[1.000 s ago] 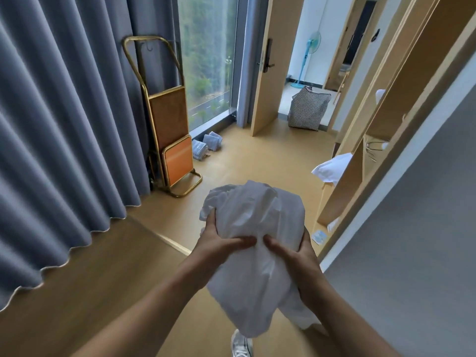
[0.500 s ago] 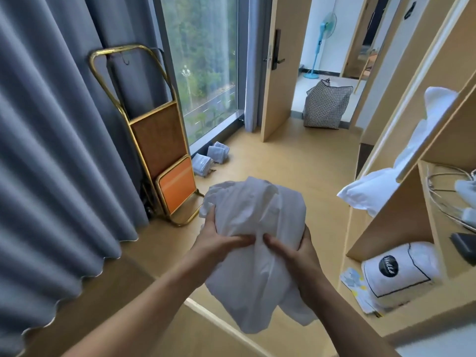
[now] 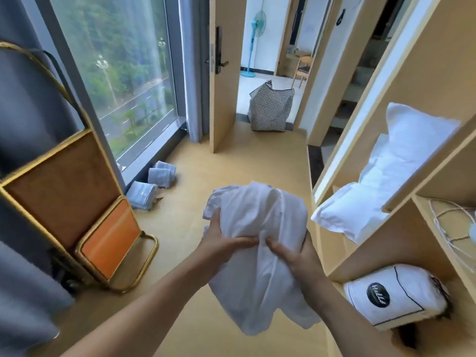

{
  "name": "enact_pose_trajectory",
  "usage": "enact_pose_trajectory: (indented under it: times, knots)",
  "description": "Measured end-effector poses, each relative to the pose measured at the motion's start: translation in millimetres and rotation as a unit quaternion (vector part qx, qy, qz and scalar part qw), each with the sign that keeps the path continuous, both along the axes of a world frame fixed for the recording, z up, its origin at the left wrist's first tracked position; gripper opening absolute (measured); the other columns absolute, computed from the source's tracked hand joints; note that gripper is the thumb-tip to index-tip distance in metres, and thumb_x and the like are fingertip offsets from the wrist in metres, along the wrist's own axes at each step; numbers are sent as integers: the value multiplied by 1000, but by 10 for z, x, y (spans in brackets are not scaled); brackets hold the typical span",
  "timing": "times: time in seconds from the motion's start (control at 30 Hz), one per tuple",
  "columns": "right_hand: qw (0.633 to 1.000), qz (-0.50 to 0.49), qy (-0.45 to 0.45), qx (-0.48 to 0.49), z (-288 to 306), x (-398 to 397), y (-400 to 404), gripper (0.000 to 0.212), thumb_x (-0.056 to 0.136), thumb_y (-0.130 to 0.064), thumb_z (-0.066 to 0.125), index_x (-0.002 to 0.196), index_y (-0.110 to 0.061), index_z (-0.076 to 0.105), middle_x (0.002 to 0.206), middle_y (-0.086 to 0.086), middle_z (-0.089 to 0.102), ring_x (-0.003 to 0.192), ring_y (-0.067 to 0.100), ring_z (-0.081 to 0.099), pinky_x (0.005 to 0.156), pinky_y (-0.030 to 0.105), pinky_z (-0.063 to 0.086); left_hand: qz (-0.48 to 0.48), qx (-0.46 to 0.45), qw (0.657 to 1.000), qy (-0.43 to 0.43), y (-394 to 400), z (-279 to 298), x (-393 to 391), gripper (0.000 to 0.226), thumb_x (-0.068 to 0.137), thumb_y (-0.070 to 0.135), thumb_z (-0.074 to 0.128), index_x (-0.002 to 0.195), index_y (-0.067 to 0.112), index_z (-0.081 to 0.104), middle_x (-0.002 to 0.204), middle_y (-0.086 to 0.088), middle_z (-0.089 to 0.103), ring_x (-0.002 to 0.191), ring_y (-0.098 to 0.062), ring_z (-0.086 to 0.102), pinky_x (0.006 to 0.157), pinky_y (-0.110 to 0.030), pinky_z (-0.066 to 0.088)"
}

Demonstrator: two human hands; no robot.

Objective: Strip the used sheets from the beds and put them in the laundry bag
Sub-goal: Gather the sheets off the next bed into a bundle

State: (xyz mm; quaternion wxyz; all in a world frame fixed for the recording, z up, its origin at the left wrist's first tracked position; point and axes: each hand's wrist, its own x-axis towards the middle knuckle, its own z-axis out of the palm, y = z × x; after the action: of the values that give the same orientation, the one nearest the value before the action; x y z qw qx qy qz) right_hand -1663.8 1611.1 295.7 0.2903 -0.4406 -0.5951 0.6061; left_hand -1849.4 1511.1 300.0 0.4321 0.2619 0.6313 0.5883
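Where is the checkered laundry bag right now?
The checkered laundry bag stands on the floor in the open doorway, far ahead in the head view, just right of the wooden door and beyond the bundled white sheet.

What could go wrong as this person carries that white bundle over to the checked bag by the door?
A loose tail of the bunched sheet hangs below both hands, left hand and right hand, and could trail underfoot. The folded towels lie on the floor left of the path, a possible trip. The laundry bag looks slumped at the top, so the bundle may catch on its rim.
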Motion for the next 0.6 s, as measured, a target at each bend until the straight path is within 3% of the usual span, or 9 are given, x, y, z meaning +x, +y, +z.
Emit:
enact_pose_trajectory:
  times: [0.2,0.37,0.5,0.6]
  knots:
    - [999,-43,-1,-7,-1,-713,839,96,50,-64,98,133,-43,55,124,-13,72,112,15,72,99,46,56,-47,19,999,9,914,112,-788,99,58,34,102,136,54,43,128,15,67,117,-12,67,96,-45,58]
    - [998,-62,16,8,-166,-1421,1740,95,47,-64,99,130,-41,57,124,-12,72,112,15,71,101,48,55,-52,17,998,45,1854,10,-1485,106,51,45,103,137,55,43,130,15,66,119,-16,66,93,-52,59]
    - [997,-61,45,9,-257,-2085,2620,93,46,-67,98,127,-46,56,121,-16,72,111,14,71,101,47,55,-37,21,996,75,2734,47,-2118,103,52,42,102,135,56,45,131,11,65,115,-15,68,93,-56,58]
    - [997,-38,67,-7,-149,-2613,3330,90,47,-65,99,125,-47,57,121,-15,72,110,14,72,100,47,55,-13,15,996,89,3391,216,-2582,101,49,43,102,131,60,44,129,12,64,113,-12,67,93,-52,59]
